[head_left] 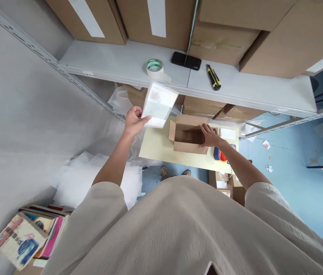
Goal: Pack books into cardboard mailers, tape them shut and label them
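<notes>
My left hand grips the lower left edge of a flat, pale rectangular packet, thumb across its front. The packet is tilted up in front of the shelf edge; glare hides what is on or in it. An open cardboard box sits on the pale yellow table, its flaps folded out and its inside showing brown card. My right hand grips the right end of this box, with fingers over its edge. Just beside that hand is a blue and red tape dispenser, partly hidden by my forearm.
On the grey shelf lie a tape roll, a black phone and a yellow-black utility knife. Large cartons stand behind them. White wrapping sheets and stacked books lie at left.
</notes>
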A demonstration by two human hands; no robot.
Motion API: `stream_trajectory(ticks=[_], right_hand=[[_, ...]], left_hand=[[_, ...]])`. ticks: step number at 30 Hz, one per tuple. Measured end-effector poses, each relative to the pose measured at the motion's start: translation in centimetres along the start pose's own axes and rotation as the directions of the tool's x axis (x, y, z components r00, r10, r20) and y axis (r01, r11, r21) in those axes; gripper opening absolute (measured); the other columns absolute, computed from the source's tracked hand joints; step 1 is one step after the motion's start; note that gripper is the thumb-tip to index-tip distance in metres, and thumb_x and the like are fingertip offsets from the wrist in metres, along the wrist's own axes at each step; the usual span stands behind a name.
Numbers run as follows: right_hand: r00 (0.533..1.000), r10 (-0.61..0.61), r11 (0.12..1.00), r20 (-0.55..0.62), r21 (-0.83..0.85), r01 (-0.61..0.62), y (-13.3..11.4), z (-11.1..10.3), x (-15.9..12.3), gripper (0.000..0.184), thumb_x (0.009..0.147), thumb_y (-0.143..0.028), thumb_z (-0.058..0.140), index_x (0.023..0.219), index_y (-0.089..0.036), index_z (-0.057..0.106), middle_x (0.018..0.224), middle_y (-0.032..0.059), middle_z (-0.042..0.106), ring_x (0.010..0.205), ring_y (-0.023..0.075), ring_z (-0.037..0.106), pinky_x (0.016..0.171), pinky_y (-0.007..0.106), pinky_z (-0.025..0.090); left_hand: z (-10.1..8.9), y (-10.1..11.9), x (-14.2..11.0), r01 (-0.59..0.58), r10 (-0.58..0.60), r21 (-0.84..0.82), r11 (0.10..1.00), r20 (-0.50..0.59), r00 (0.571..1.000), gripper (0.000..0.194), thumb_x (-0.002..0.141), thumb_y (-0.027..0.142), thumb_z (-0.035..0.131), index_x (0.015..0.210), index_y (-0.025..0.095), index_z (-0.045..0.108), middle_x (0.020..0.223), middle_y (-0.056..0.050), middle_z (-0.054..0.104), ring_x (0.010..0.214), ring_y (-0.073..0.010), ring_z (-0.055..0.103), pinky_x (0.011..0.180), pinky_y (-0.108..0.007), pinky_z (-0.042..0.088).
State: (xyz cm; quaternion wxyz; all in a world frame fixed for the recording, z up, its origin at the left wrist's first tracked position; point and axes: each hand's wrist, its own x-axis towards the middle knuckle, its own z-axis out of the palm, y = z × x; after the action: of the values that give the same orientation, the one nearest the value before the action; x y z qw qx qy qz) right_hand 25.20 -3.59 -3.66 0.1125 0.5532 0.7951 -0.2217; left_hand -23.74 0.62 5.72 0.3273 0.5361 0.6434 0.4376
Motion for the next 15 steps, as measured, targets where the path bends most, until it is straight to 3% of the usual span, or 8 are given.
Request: stream_trajectory(ticks=[4,7,9,12,15], right_hand=[[0.996,-0.023,0.999,-0.082,0.042,0.027,0.6,0.6,-1.1,0.151,0.079,-0.074,0.087,0.189,-0.025,-0.004,0.196,0.0200,0.005,0.180,0.0504,0.009,0.141,0.075,0.013],[0.991,-0.003,0.998,-0.136,0.055,0.010,1.1,1.0,-2.3,0.147,0.080,-0.070,0.085,0.189,-0.018,0.001,0.195,0.0221,0.008,0.180,0.0500,0.009,0.144,0.071,0.009],[0.989,0.039,0.998,-0.144,0.055,-0.032,1.4,1.1,-3.2,0.145,0.080,-0.068,0.084,0.188,-0.014,0.004,0.194,0.0237,0.010,0.180,0.0505,0.008,0.144,0.070,0.007],[0.988,0.083,0.996,-0.128,0.044,-0.078,1.8,1.2,-4.4,0.141,0.082,-0.065,0.081,0.188,-0.011,0.006,0.194,0.0241,0.010,0.180,0.0489,0.006,0.145,0.068,0.008],[0.987,0.079,0.996,-0.143,0.057,-0.072,2.0,1.2,-5.2,0.137,0.083,-0.063,0.079,0.188,-0.013,0.007,0.195,0.0219,0.009,0.180,0.0483,0.007,0.144,0.068,0.011]], left_hand=[[5.8,4.2,-1.9,-0.146,0.110,0.210,0.967,0.171,0.979,0.040,0.080,0.027,0.092,0.103,0.025,0.059,0.090,0.002,0.067,0.091,-0.0211,0.068,0.080,-0.029,0.055],[11.4,5.2,-3.8,-0.292,0.163,0.359,0.887,0.347,0.923,0.028,0.086,0.022,0.085,0.104,0.027,0.063,0.099,-0.002,0.074,0.098,-0.0267,0.070,0.095,-0.038,0.056],[14.5,5.2,-4.8,-0.347,0.128,0.432,0.832,0.458,0.879,0.025,0.087,0.019,0.082,0.105,0.026,0.066,0.102,-0.005,0.076,0.105,-0.0311,0.072,0.104,-0.044,0.054],[17.6,4.6,-5.5,-0.382,0.042,0.489,0.784,0.572,0.819,0.025,0.088,0.018,0.080,0.108,0.027,0.068,0.108,-0.006,0.080,0.112,-0.0340,0.073,0.111,-0.048,0.050],[19.1,4.1,-5.7,-0.397,-0.038,0.537,0.745,0.628,0.777,0.032,0.088,0.020,0.084,0.117,0.026,0.070,0.123,-0.011,0.081,0.125,-0.0372,0.071,0.116,-0.051,0.047]])
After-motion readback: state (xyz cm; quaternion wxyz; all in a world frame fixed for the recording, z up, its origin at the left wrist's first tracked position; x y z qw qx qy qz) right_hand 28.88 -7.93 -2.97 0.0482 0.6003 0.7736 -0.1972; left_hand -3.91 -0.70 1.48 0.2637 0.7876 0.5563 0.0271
